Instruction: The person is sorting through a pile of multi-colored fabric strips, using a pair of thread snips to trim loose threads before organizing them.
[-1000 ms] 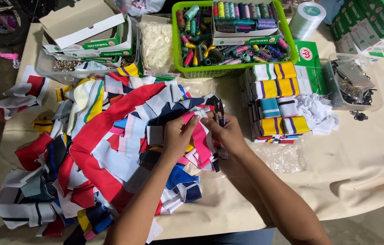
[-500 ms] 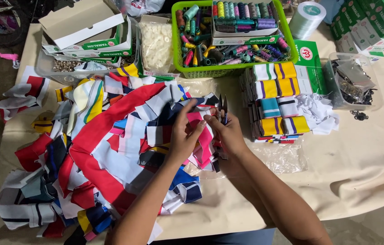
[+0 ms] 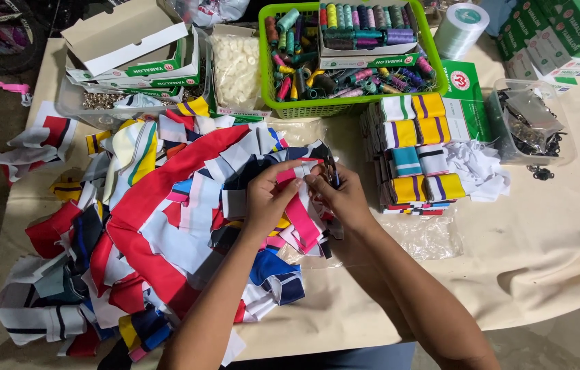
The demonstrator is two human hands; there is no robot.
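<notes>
- Hands meeting above heap of fabric scraps point(image 3: 167, 233) on cloth-covered bench point(image 3: 550, 233).
- Left hand point(image 3: 271, 199) pinched on pink-and-white fabric strip point(image 3: 297, 205), held over heap's right edge.
- Right hand point(image 3: 342, 195) closed around small dark scissors point(image 3: 332, 171), touching same strip.
- Just right: stack of folded striped ribbing point(image 3: 413, 154); behind, green basket point(image 3: 345, 106) of thread spools.

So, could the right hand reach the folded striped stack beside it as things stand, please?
Probably yes: the right hand is next to the folded striped stack with nothing between them, though it is holding a small dark tool.
</notes>
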